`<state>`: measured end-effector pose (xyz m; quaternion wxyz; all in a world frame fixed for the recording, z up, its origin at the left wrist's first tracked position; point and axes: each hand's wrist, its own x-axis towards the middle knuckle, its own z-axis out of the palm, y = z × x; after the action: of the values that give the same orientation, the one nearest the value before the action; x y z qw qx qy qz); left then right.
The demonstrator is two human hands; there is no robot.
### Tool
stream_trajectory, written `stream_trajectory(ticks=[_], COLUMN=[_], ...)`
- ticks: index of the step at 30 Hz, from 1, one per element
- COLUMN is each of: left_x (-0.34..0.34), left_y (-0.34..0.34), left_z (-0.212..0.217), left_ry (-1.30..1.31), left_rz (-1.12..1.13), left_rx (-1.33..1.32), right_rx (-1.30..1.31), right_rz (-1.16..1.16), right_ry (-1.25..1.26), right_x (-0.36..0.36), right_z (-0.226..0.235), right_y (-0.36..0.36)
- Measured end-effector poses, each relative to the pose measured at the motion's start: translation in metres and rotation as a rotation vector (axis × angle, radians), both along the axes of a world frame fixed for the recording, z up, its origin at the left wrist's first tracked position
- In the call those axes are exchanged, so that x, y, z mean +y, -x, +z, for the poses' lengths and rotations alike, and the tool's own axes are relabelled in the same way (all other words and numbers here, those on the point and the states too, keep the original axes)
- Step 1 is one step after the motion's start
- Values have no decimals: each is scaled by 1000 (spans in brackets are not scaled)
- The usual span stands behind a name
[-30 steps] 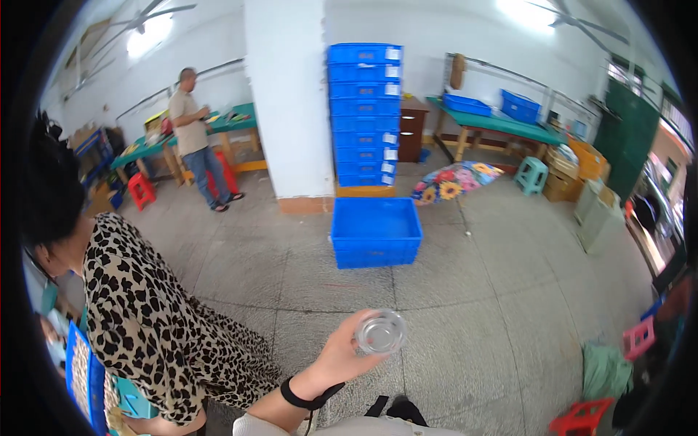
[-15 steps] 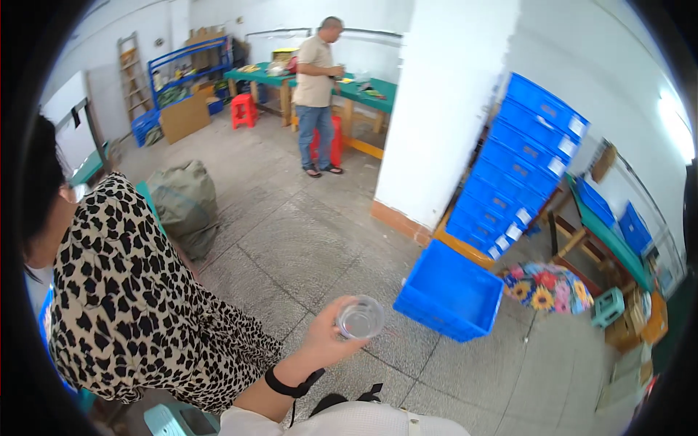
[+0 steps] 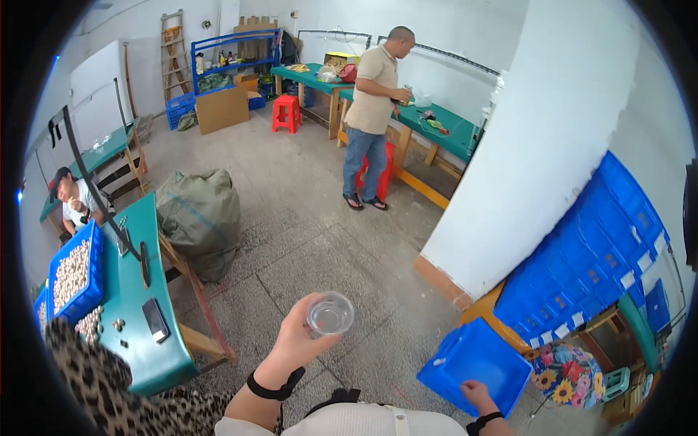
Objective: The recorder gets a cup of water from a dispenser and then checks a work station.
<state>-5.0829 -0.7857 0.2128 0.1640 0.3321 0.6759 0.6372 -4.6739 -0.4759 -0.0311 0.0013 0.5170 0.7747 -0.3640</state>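
Left hand (image 3: 294, 341) grasps a small clear plastic cup (image 3: 330, 314) by its rim, raised above the concrete floor (image 3: 305, 232). Right hand (image 3: 476, 396) rests, fingers spread, on the blue plastic crate (image 3: 472, 360). Judged best: keep the cup level, grip steady.

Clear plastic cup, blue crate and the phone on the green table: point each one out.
clear plastic cup (image 3: 330, 314), head view, on its open round rim, held in the left hand (image 3: 294, 341).
blue crate (image 3: 476, 362), head view, on its flat blue face.
phone (image 3: 155, 320), head view, on its dark screen.
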Motion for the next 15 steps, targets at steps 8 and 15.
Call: stream_trajectory(ticks=[8, 15], left_x=[30, 48], left_y=[196, 358], left_z=[4, 15], left_ry=[-62, -9], left_rz=[129, 246], left_rx=[-62, -93], right_rx=[-264, -553], right_rz=[444, 943], right_ry=[61, -110], right_x=[82, 191], right_z=[-85, -76], right_y=[134, 382])
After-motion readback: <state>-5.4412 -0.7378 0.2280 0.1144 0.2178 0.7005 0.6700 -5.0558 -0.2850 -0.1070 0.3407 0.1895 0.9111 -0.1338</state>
